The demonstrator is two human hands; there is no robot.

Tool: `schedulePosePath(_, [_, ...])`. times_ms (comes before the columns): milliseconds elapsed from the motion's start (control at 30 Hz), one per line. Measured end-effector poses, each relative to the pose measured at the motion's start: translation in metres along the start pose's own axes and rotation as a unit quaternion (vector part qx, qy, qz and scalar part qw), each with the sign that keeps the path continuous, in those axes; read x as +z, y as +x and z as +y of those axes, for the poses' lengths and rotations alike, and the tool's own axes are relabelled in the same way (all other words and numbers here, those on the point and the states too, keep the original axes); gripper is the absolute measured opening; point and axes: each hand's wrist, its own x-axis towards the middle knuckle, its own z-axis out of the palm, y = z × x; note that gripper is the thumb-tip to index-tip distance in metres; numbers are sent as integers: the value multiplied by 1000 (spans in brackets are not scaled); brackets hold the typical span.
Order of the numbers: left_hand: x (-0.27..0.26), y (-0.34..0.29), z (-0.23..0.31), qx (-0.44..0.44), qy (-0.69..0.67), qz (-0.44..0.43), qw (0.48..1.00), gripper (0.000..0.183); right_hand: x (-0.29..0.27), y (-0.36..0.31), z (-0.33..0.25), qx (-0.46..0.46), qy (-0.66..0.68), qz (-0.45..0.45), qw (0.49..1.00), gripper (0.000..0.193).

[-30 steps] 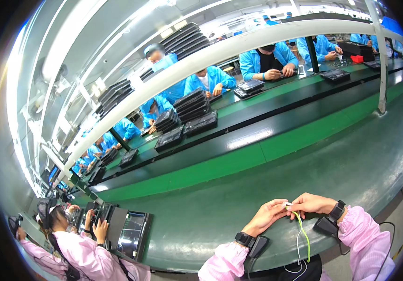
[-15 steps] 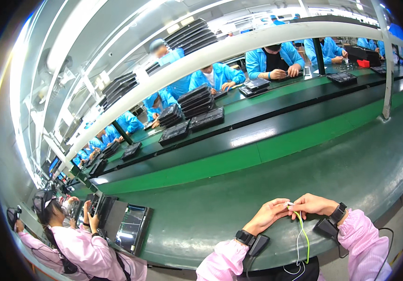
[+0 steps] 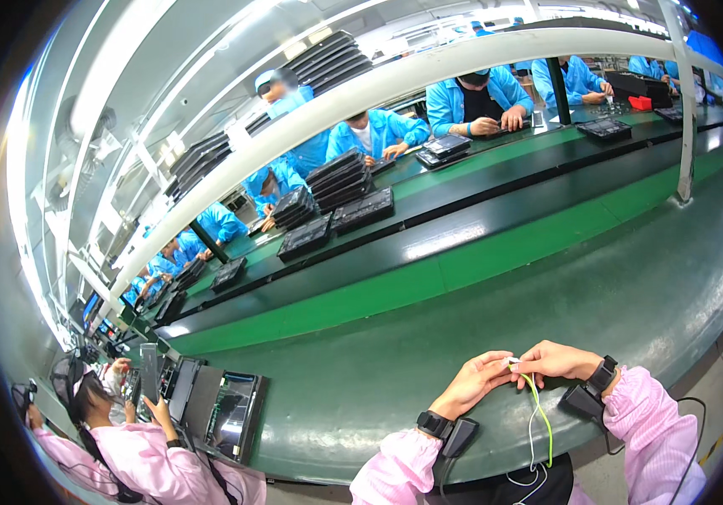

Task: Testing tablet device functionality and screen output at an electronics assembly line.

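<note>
Just above the near edge of the green bench, my left hand (image 3: pixel 469 385) and my right hand (image 3: pixel 556 360) meet fingertip to fingertip. Both pinch the small white end (image 3: pixel 513 361) of a thin cable. A yellow-green length of the cable (image 3: pixel 550 431) hangs from my fingers, with a thin white length (image 3: pixel 532 433) beside it that loops near my lap. My fingers cover part of the end, so its exact shape is hidden. Each wrist wears a black strap with a dark box, and a dark cord shows by my right sleeve.
The green bench (image 3: pixel 336 404) curves in front of me. At left, a co-worker in pink holds up a flat grey piece (image 3: pixel 150 370) beside dark open trays (image 3: pixel 231 417). A white rail (image 3: pixel 462 50) crosses ahead. Beyond, people in blue work along a line with stacked black trays (image 3: pixel 340 178).
My hands stay together on the cable end, with only slight finger movement. The co-worker at left has raised a flat grey piece. The whole view has shifted a little.
</note>
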Motion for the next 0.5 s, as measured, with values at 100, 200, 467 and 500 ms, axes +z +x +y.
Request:
schedulePosePath(100, [-1, 1, 0, 0, 5, 2, 1000, 28, -1, 1, 1, -3, -3, 0, 1000, 32])
schedulePosePath(200, [-1, 0, -2, 3, 4, 2, 1000, 28, -1, 0, 2, 2, -4, -1, 1000, 32])
schedulePosePath(467, [-1, 0, 2, -12, 14, 8, 1000, 29, 0, 1, -1, 2, -17, -3, 1000, 32])
schedulePosePath(500, [-1, 0, 2, -6, 12, 2, 1000, 29, 1, 1, -2, 0, -6, -2, 1000, 32])
